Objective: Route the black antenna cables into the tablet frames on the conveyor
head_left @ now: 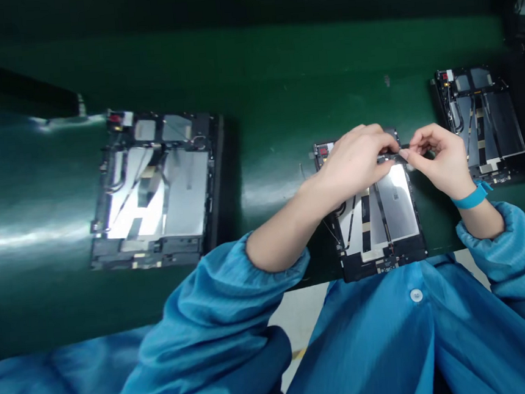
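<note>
In front of me lies an opened tablet (396, 203), its silver battery plates, dark ribbon cables and black frame exposed. My left hand (359, 155) reaches over its upper part, with thumb and forefinger bent together near the upper right corner. From the right, my right hand (443, 156) meets it there, its thumb and forefinger pinched. A small dark piece shows between the two sets of fingertips, too small to name. My fingers hide that corner of the tablet, and the left hand covers part of its top edge.
Another opened tablet (183, 185) rests on the green work surface (264, 111) to the left. A third opened tablet (504, 120) lies to the right, close to my right hand. Dark equipment stands at the far right edge, and a dark bar (13, 84) juts in at upper left.
</note>
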Demonstrator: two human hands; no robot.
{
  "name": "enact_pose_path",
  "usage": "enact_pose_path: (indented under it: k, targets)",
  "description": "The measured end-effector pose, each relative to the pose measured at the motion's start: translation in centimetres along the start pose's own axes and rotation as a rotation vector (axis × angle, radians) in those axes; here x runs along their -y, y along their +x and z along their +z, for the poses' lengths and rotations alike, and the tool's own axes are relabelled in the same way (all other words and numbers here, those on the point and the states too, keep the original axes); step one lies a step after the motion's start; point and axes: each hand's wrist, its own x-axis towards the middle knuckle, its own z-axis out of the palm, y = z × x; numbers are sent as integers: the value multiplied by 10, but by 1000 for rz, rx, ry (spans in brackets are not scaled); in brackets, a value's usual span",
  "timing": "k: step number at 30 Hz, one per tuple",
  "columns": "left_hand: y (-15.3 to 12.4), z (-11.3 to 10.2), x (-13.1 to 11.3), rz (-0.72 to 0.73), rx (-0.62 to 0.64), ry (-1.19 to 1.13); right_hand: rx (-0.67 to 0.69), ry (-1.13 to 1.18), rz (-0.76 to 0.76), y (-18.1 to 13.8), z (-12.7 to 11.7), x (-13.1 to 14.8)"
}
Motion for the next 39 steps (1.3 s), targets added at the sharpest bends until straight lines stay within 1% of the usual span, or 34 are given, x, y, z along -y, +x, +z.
enact_pose_path:
  k: [2, 3, 6, 8, 10, 15, 24, 30, 39]
  targets:
    - [-1, 2, 1, 33, -26, -62, -7, 62, 0, 1, 5, 0]
    - [-1, 3, 2, 25, -41, -74, -7, 91, 3, 2, 8, -1]
    - [-1, 5, 5, -75, -94, -37, 5, 126, 32, 4, 14, -4]
    - [-1, 6, 6, -137, -100, -7, 45, 103, 68, 4, 15, -7]
    - [-1, 7, 7, -163, -91, 10, 90, 84, 96, 5, 15, -10]
    - [-1, 8, 6, -153, -90, 12, 134, 133, 116, 6, 12, -14]
    - [-2, 8, 8, -147, -85, 1, 213, 148, 167, 8, 7, -11]
    - [-2, 10, 11, -137, -105, -33, 230, 144, 189, 10, 6, -8]
    - [-2, 8, 7, -169, -87, -38, 230, 159, 187, 12, 5, -7]
